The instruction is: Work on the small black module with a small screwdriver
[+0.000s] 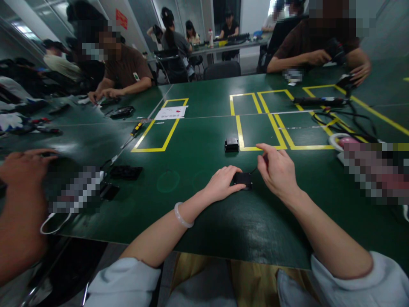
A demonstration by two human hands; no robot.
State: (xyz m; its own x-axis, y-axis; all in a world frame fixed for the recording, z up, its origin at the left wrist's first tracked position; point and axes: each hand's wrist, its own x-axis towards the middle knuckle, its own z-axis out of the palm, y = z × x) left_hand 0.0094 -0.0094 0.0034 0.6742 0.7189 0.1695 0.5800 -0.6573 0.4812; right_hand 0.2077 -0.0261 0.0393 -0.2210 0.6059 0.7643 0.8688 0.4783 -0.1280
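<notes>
Inward from the bench's (pixel 217 232) near edge, pinched a black block (pixel 244 180) between the left hand's (pixel 220 182) thumb and fingers; judged it light, stiff, perhaps slippery, best taken by opposite sides. Alongside, held the right hand (pixel 279 170) half-curled; could not tell its contents.

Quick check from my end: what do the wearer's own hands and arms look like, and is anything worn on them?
Both the left hand and right hand are ungloved. A whitish, rounded bracelet circles the left wrist; none shows on the right. Loose light grey-blue sleeves leave both forearms uncovered. No markings are discernible.
</notes>
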